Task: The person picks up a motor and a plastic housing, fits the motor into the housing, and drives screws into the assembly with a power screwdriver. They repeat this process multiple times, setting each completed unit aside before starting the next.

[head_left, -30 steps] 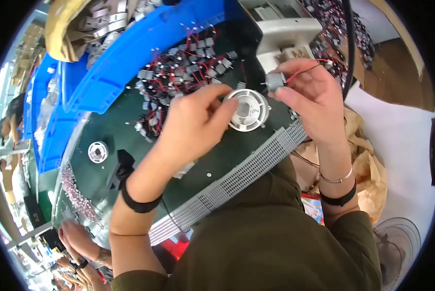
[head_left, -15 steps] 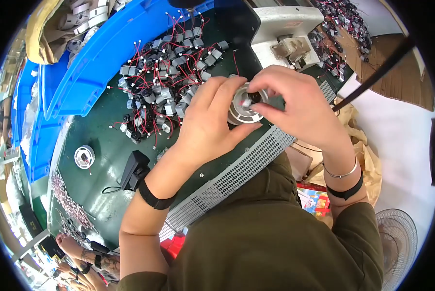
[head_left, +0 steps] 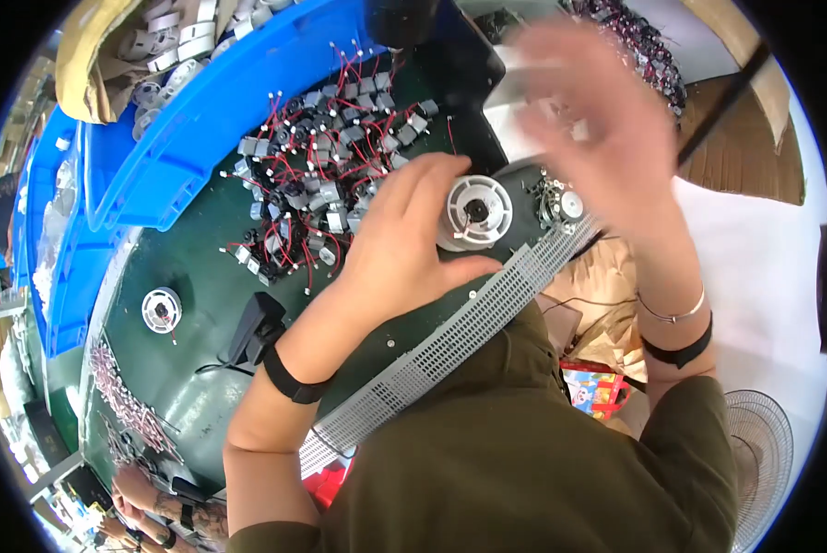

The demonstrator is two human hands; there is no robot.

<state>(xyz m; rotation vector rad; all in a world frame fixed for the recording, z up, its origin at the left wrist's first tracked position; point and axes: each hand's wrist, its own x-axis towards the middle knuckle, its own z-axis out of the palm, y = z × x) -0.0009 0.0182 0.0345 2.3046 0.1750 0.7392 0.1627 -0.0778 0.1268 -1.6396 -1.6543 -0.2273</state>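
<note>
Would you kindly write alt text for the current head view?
A person's left hand cups a round white housing on a green table, while the blurred right hand hovers upper right. Piled grey motors with red wires lie beside a blue bin.

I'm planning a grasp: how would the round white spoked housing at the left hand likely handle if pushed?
The round white spoked housing would probably slide rather than tip, being squat with its spoked face up. Its evenly round outline suggests stiff plastic. Set on its curved side, it might roll.
</note>
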